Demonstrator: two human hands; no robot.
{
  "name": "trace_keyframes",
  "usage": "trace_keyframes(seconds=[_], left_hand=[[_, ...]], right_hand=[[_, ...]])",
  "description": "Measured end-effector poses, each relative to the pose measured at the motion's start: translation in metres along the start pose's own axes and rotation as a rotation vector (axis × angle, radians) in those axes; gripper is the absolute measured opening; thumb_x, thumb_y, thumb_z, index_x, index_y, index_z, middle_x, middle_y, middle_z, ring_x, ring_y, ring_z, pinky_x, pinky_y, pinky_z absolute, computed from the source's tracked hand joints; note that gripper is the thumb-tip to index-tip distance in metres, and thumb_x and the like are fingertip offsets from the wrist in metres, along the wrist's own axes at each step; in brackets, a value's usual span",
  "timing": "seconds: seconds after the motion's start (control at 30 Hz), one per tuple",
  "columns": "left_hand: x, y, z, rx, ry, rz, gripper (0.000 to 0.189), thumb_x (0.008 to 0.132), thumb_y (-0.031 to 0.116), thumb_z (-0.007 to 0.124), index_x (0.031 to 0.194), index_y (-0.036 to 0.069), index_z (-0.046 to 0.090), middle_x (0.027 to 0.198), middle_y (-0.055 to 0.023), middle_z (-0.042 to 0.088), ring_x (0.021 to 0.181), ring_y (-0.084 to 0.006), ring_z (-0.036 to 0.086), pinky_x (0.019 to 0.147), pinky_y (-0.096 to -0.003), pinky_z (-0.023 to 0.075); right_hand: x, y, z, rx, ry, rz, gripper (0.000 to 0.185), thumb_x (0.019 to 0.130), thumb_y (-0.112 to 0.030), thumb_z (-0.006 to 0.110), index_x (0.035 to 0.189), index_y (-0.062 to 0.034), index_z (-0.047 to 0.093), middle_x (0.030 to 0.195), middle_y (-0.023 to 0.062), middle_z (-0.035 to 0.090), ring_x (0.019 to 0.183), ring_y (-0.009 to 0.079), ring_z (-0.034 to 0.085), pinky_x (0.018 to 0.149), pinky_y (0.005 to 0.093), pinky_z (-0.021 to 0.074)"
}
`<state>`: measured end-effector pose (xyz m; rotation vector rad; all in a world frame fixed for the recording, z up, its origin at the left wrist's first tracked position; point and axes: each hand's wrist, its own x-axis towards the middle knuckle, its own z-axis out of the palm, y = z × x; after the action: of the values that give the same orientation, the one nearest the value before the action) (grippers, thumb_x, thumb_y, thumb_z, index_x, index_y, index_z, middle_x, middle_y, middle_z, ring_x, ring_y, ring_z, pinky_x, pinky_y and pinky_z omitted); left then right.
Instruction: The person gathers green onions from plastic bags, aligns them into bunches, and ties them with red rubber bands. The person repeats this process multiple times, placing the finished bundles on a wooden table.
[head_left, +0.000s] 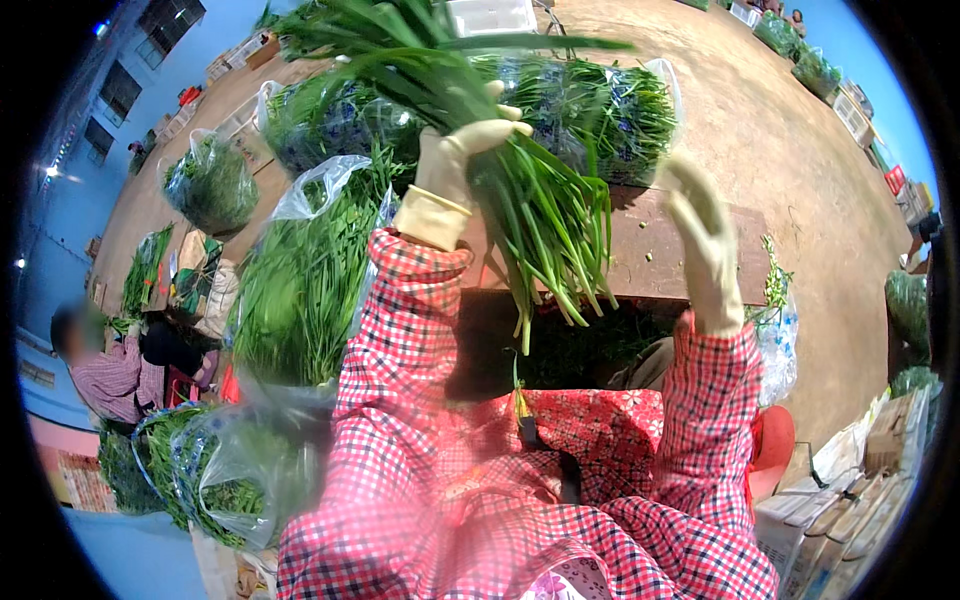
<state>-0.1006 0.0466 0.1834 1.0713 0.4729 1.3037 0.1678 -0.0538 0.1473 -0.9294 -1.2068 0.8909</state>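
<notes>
My left hand (465, 154), in a cream rubber glove, grips a bunch of long green leafy stalks (547, 202) above a low brown board (675, 255). The pale cut ends hang down towards my lap; the leaves spread up past the hand and are blurred. To the right, my right hand (701, 232), gloved alike, is raised over the board's right part, apart from the bunch, with its fingers spread and nothing in them. Small green bits lie on the board. Large plastic bags of greens (630, 120) stand at its far edge.
Left of me is an open bag of long greens (300, 300), with another bag (247, 480) behind it. A person (120, 367) sits at the far left. Crates (817, 525) are stacked at the lower right, near a red stool (772, 442). A white basket (491, 16) stands ahead.
</notes>
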Motion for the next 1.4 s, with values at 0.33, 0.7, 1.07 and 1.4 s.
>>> trace_keyframes(seconds=[0.33, 0.7, 1.07, 1.4], left_hand=[[-0.015, -0.001, -0.024, -0.285, 0.114, 0.048, 0.024, 0.084, 0.018, 0.069, 0.101, 0.001, 0.067, 0.095, -0.0107, 0.067, 0.095, -0.0277, 0.064, 0.099, -0.0409, 0.0476], [-0.033, -0.008, -0.044, -0.436, -0.16, 0.106, 0.022, 0.093, 0.018, 0.066, 0.106, 0.003, 0.058, 0.094, -0.0034, 0.057, 0.091, -0.0197, 0.056, 0.089, -0.0317, 0.046], [-0.025, 0.012, -0.025, -0.128, 0.053, 0.108, 0.029, 0.085, 0.023, 0.065, 0.104, 0.001, 0.065, 0.095, -0.0091, 0.069, 0.095, -0.0211, 0.065, 0.092, -0.0355, 0.0505], [-0.053, -0.018, 0.028, 0.205, -0.146, 0.096, 0.047, 0.077, 0.006, 0.075, 0.121, 0.001, 0.06, 0.112, -0.0089, 0.067, 0.096, -0.0167, 0.065, 0.08, -0.0318, 0.0548]], right_hand=[[-0.107, 0.063, 0.062, 0.63, -0.112, 0.403, 0.069, 0.085, -0.011, 0.069, 0.146, -0.002, 0.037, 0.139, 0.0114, 0.052, 0.126, 0.0229, 0.053, 0.103, 0.0375, 0.0449], [-0.116, 0.058, 0.087, 0.989, -0.139, 0.336, 0.054, 0.094, -0.025, 0.064, 0.141, -0.0062, 0.044, 0.129, 0.0066, 0.061, 0.117, 0.0196, 0.059, 0.097, 0.036, 0.0492], [-0.182, 0.066, -0.034, -0.255, -0.157, 0.541, 0.028, 0.086, -0.021, 0.073, 0.105, -0.0003, 0.071, 0.09, 0.0067, 0.066, 0.079, 0.0137, 0.06, 0.07, 0.027, 0.0487], [0.008, -0.065, 0.093, -0.223, -0.399, -0.229, 0.095, 0.076, -0.026, 0.085, 0.149, -0.0003, 0.03, 0.146, 0.0171, 0.045, 0.127, 0.0243, 0.05, 0.108, 0.037, 0.0369]])
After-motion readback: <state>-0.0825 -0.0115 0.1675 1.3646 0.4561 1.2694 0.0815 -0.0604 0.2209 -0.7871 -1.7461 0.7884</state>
